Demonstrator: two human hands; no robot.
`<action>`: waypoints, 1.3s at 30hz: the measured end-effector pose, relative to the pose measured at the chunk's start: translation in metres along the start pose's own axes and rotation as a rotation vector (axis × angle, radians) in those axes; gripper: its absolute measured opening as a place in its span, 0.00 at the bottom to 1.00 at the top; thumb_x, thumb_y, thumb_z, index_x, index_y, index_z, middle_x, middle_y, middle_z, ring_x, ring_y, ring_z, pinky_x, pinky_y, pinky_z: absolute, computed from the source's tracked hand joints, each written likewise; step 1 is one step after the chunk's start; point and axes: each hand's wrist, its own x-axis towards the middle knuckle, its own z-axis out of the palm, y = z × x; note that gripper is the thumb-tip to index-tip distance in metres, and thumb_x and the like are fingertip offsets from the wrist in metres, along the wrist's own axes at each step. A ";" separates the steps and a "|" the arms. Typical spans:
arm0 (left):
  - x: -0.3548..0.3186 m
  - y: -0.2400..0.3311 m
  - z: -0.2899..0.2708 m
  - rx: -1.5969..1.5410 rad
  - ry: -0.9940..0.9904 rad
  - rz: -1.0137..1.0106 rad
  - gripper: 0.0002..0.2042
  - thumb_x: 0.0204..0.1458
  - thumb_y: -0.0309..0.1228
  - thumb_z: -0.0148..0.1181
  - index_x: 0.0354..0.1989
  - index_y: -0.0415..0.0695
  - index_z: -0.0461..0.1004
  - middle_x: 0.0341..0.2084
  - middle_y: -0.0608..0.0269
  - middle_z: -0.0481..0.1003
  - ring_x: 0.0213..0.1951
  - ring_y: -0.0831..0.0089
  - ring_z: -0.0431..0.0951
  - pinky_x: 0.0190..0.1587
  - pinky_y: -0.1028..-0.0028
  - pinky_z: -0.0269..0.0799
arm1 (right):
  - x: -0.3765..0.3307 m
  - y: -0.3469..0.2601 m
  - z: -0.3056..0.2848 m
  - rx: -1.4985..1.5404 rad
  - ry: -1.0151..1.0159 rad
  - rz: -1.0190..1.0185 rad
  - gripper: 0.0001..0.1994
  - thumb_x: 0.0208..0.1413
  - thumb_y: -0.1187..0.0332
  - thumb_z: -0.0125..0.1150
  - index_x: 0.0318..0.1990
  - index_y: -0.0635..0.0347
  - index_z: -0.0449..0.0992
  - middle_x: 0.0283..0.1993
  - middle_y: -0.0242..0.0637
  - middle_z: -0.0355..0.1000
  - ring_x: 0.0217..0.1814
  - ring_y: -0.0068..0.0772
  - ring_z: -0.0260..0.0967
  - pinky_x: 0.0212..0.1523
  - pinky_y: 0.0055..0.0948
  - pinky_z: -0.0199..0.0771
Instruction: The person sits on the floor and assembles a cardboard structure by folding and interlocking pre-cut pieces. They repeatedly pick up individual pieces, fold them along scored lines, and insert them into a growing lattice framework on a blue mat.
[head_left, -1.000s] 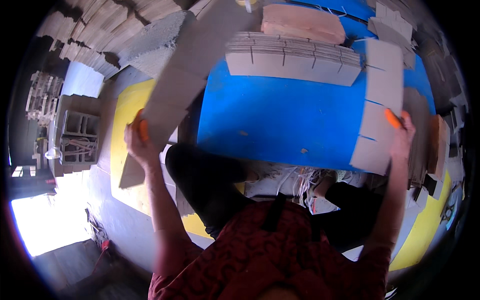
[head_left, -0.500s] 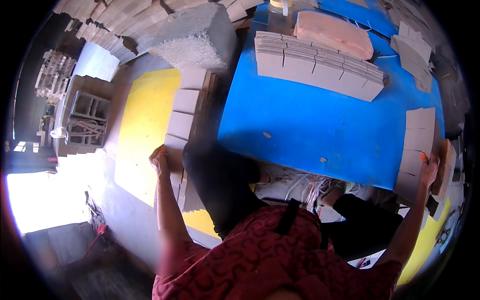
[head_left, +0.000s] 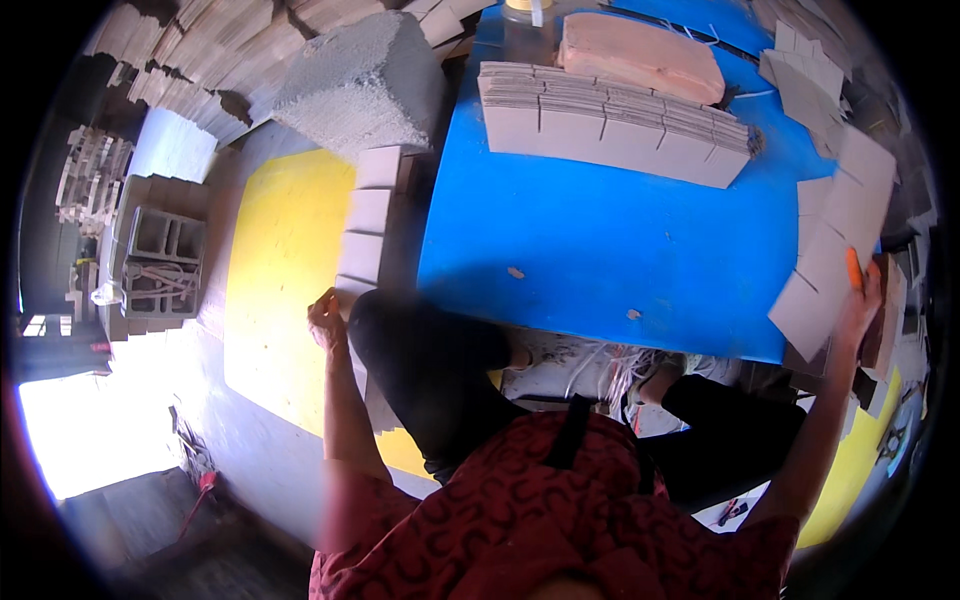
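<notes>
My right hand point(head_left: 866, 300), with orange on a fingertip, grips a slotted cardboard divider strip point(head_left: 838, 240) and holds it tilted at the right edge of the blue table. Part of another cardboard piece point(head_left: 812, 200) shows behind it. On my left, a row of slotted cardboard dividers point(head_left: 366, 212) lies beside my knee. My left hand point(head_left: 326, 320) is at the near end of that row, its fingers curled together; whether anything is pinched in them is hidden. Across the far side of the blue table point(head_left: 590, 250) stands a stack of slotted dividers point(head_left: 610, 130).
A reddish brick point(head_left: 640, 58) sits behind the stack, near a tape roll point(head_left: 527, 8). A grey concrete block point(head_left: 360, 85) stands at the far left. Loose cardboard point(head_left: 805, 85) lies at the far right. Left are a yellow sheet point(head_left: 285, 270) and a hollow block point(head_left: 163, 262).
My right hand has lifted the divider strip and tilted it over the table's right edge. My left hand has shifted slightly at the left row. The whole view has moved a little.
</notes>
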 end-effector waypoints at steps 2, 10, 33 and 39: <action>0.001 -0.001 -0.002 -0.090 0.049 0.017 0.14 0.51 0.33 0.57 0.43 0.43 0.82 0.34 0.49 0.80 0.38 0.59 0.80 0.45 0.64 0.74 | -0.005 -0.041 0.026 0.230 -0.069 0.072 0.19 0.60 0.76 0.44 0.58 0.62 0.70 0.45 0.43 0.74 0.44 0.30 0.73 0.48 0.33 0.74; 0.028 0.210 -0.021 -0.241 -0.093 0.350 0.10 0.55 0.22 0.58 0.43 0.41 0.81 0.38 0.56 0.81 0.41 0.70 0.80 0.47 0.74 0.73 | -0.040 -0.135 0.126 0.422 -0.348 0.193 0.18 0.67 0.73 0.42 0.60 0.56 0.71 0.47 0.36 0.74 0.45 0.21 0.71 0.45 0.21 0.73; -0.002 0.394 0.086 -0.115 -0.314 0.880 0.28 0.55 0.31 0.62 0.65 0.50 0.63 0.59 0.54 0.68 0.60 0.56 0.68 0.60 0.62 0.65 | 0.009 -0.083 0.007 -0.816 -0.197 -0.228 0.20 0.51 0.74 0.58 0.54 0.65 0.68 0.31 0.49 0.76 0.31 0.50 0.76 0.32 0.43 0.76; -0.042 0.385 0.098 -0.161 -0.358 0.899 0.23 0.58 0.32 0.59 0.63 0.46 0.66 0.55 0.48 0.71 0.57 0.50 0.71 0.58 0.57 0.67 | -0.036 0.026 -0.029 -1.185 -0.224 -0.304 0.20 0.53 0.71 0.56 0.54 0.66 0.68 0.45 0.45 0.72 0.51 0.43 0.67 0.48 0.40 0.71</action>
